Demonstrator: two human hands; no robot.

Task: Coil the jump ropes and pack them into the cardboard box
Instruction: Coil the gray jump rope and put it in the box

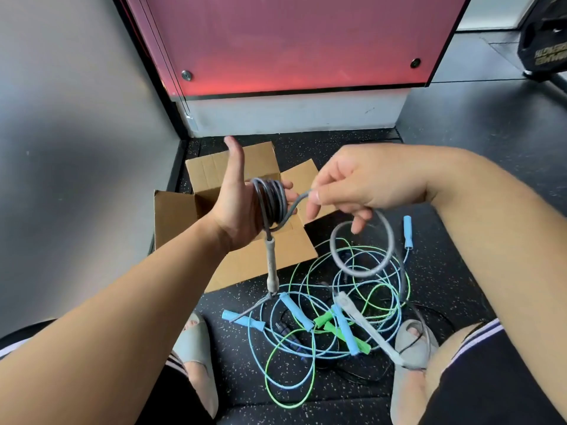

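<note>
The grey jump rope is a thin, smooth plastic cord. It looks light and springy rather than limp, since its free length holds a round loop in the air under the right hand. Cord like that is likely to spring open once released, so the coil is best kept on the hand or gripped across all its turns at once. The left hand serves as the spool. Its thumb points up, its fingers are stretched out, and several turns are wound round them, so it carries the rope without clenching it. One grey handle hangs straight down from the coil, stiff and a little heavier than the cord, and would make a firm place to grip. The right hand pinches the cord between thumb and forefinger just beside the coil. The second grey handle lies low by the person's right foot. The cardboard box sits on the floor behind the left hand with its flaps folded out. The hand and coil hide most of the inside, so whether anything is packed cannot be told. The tangle of blue and green ropes lies loose on the floor, just beside the box and outside it.
</note>
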